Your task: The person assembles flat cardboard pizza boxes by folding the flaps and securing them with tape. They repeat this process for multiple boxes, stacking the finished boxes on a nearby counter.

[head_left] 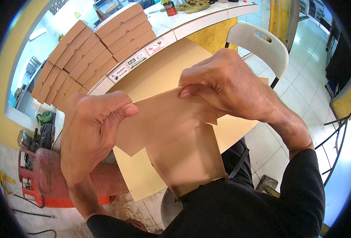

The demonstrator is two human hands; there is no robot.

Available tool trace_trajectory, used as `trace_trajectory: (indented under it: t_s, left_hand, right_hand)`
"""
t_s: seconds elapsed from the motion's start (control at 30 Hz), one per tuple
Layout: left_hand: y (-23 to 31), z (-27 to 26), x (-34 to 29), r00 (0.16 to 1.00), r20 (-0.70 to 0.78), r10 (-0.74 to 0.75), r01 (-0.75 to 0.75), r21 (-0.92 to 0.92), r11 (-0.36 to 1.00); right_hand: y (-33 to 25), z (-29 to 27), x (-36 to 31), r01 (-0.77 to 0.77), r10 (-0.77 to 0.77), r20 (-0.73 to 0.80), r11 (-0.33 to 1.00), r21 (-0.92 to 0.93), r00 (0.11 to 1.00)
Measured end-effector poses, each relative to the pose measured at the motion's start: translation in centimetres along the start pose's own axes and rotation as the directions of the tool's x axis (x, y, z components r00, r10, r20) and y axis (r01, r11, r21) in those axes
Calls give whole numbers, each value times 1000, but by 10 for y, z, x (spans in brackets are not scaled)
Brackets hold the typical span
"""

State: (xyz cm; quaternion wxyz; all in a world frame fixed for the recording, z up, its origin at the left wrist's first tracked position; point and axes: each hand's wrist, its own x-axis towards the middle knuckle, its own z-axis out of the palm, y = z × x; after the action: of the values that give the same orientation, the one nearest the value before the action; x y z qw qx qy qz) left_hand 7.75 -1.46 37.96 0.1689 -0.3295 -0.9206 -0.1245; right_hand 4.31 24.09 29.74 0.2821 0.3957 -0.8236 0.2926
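Note:
A brown cardboard box blank [187,154], partly folded, leans against my black shirt over a pale yellow board [140,178]. Its far flap is held up between my two hands. At the flap's left end, my left hand [92,131] is closed with the thumb lying along the edge. My right hand [227,83] pinches the far edge toward the right end, its thumb on the near side and its fingers curled behind. The flap hides most of the fingertips on its far side.
Finished brown boxes [88,59] stand stacked on a white-tiled counter [201,23] at the far left. A red tin [169,8] and greenish cloth [194,7] lie farther along it. A white folding chair [258,45] stands right; a red gas cylinder [80,174] lies left.

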Motion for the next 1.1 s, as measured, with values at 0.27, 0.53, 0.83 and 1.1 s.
trace_trajectory:
  t_s: [0.27,0.53,0.83,1.1]
  left_hand:
    - [-17,-4,-1,998,64,-15,22,-103,994]
    - [-77,-20,-5,995,55,-88,94,-112,989]
    - [-228,20,-68,793,-60,-607,509,-484,712]
    - [-227,109,-185,497,148,-855,722,-617,313]
  right_hand:
    - [18,-17,-14,-53,55,52,998,-27,997]
    - [62,-44,-11,-152,145,-51,970,-190,988]
    - [84,-37,-53,-470,466,-296,880,63,833]
    - [100,43,-182,-735,718,160,661,151,678]
